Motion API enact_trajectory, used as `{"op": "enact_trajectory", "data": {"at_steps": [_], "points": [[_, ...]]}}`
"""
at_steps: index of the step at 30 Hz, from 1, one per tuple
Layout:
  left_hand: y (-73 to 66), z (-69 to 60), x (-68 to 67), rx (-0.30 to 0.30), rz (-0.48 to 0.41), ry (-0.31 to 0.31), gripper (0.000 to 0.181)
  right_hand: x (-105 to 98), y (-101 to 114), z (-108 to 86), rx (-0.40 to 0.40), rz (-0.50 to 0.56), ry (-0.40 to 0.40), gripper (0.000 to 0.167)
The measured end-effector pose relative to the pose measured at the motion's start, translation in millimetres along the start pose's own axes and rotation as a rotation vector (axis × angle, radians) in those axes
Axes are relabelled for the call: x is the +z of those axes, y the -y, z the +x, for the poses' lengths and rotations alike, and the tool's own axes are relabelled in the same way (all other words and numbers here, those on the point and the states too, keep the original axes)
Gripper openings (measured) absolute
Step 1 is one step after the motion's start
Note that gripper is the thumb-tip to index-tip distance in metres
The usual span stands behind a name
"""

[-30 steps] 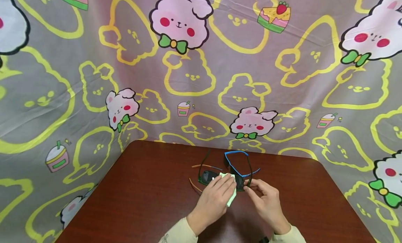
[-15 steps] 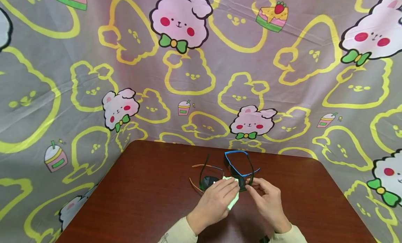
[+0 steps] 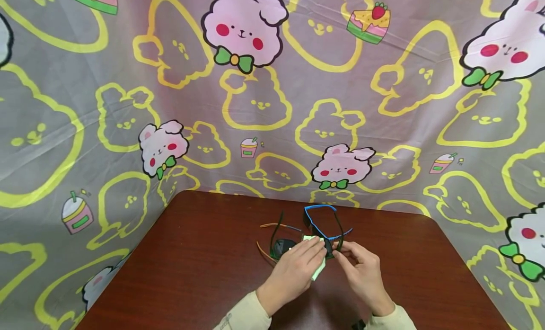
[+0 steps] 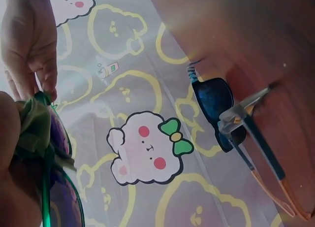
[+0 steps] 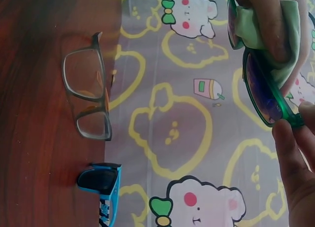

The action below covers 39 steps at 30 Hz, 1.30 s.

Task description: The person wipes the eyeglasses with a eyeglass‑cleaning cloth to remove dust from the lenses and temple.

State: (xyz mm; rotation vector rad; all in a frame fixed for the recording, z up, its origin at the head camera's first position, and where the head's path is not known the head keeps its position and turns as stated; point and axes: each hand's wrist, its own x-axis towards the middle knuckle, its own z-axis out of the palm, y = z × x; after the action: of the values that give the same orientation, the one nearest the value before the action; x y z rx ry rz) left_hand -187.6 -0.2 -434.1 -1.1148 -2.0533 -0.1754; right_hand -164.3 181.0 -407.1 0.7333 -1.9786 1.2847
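Note:
My right hand (image 3: 362, 273) pinches one outer corner of green-framed sunglasses (image 3: 284, 247) between thumb and fingers. The sunglasses are held above the table with their temples unfolded and pointing away. My left hand (image 3: 294, 268) holds a folded pale green cloth (image 3: 318, 269) against the sunglasses near the bridge and the right-hand lens. In the right wrist view the cloth (image 5: 291, 37) wraps over the frame, with the left fingers pressing it. The dark lens (image 5: 263, 91) beside it shows a purple sheen. The left hand hides part of the frame in the head view.
Blue-framed sunglasses (image 3: 312, 226) lie behind the hands, temples unfolded. Clear-lensed eyeglasses with orange-tipped temples (image 3: 272, 225) lie to their left, partly hidden by the held pair. A cartoon-print fabric (image 3: 264, 140) surrounds the brown table (image 3: 191, 273) at the back and sides.
The left hand and cloth have shifted slightly right along the sunglasses. The sunglasses have moved a little right and nearer to me. The right hand keeps its pinch.

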Motion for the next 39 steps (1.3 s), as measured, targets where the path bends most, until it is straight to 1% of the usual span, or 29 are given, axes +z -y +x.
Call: {"op": "enact_trajectory", "data": {"at_steps": [4, 5, 9, 11, 13, 17, 19, 22, 25, 31, 34, 36, 39], "points": [[3.3, 1.2, 0.1, 0.038, 0.002, 0.013, 0.041, -0.2, -0.4, -0.7, 0.013, -0.007, -0.005, 0.03], [3.3, 1.5, -0.5, 0.031, -0.003, 0.024, 0.042, -0.3, 0.0, -0.8, 0.02, -0.011, -0.007, 0.029], [1.1, 2.5, -0.9, 0.005, 0.011, 0.014, 0.047, -0.9, 1.8, -0.6, 0.05, -0.024, -0.023, 0.027], [-0.5, 3.3, -0.9, -0.009, 0.011, 0.016, 0.046, -1.4, 2.2, -0.7, 0.067, -0.029, -0.022, 0.025], [-1.3, 4.3, -0.9, -0.003, 0.023, 0.023, 0.046, -2.1, 2.1, -0.9, 0.085, -0.037, -0.019, 0.025], [-0.8, 6.0, -1.8, 0.017, 0.038, 0.068, 0.049, -3.0, 1.2, -1.4, 0.137, -0.037, -0.016, 0.023], [-0.1, 6.5, -2.8, 0.027, 0.031, 0.098, 0.052, -3.4, 0.9, -1.6, 0.157, -0.04, -0.019, 0.023], [0.6, 6.5, -5.1, 0.038, 0.015, 0.136, 0.054, -2.9, -0.2, -2.7, 0.165, -0.033, -0.028, 0.022], [1.3, 6.8, -6.0, 0.05, 0.006, 0.159, 0.055, -2.5, -1.4, -3.8, 0.174, -0.013, -0.038, 0.022], [2.3, 5.6, -4.2, 0.085, 0.002, 0.161, 0.056, -3.2, -3.6, -4.1, 0.203, 0.039, -0.016, 0.018], [2.3, 4.6, -3.1, 0.103, 0.001, 0.157, 0.054, -2.2, -3.9, -4.1, 0.223, 0.054, -0.019, 0.017], [2.3, 4.0, -3.2, 0.107, -0.008, 0.157, 0.054, -1.1, -4.2, -4.3, 0.223, 0.045, -0.022, 0.016], [2.1, 3.0, -4.1, 0.1, -0.03, 0.16, 0.053, 0.8, -6.5, -5.6, 0.257, 0.046, -0.035, 0.016]]}}
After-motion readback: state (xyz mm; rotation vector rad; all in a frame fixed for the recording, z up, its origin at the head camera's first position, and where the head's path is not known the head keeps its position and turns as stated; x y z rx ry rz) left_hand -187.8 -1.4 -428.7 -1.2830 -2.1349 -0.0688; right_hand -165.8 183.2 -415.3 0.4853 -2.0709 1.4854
